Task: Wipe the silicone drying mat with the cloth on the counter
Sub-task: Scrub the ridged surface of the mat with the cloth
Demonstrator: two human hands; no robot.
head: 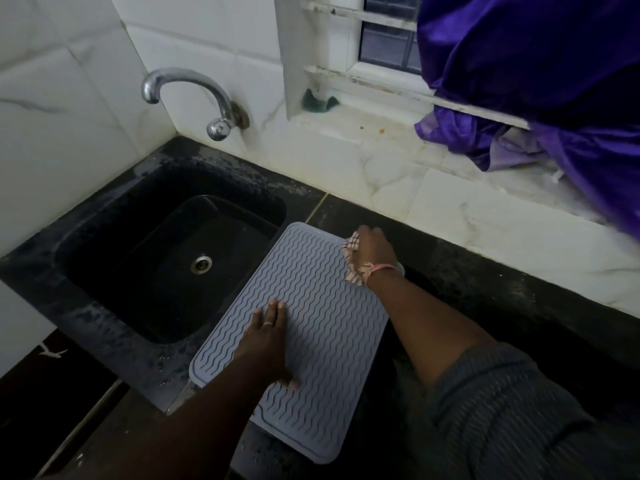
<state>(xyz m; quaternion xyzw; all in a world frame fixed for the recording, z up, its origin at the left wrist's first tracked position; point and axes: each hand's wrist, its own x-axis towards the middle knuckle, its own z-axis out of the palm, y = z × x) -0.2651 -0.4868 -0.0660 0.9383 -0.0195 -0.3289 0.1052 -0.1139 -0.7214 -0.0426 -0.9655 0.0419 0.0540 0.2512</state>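
Note:
A grey silicone drying mat [311,296] with wavy ridges lies on the black counter, just right of the sink. My left hand [268,336] presses flat on the mat's near-left part, fingers together, holding nothing. At the mat's far right corner my right hand [374,252] is closed on a pink-and-white checked cloth [351,252]. The cloth is pressed against the mat's edge and mostly hidden under the hand.
A black sink [166,258] with a steel drain sits left of the mat, below a chrome tap [194,98] on the tiled wall. Behind the counter [485,292] runs a white marble ledge with a green sponge [317,100]. Purple fabric [540,71] hangs at the window.

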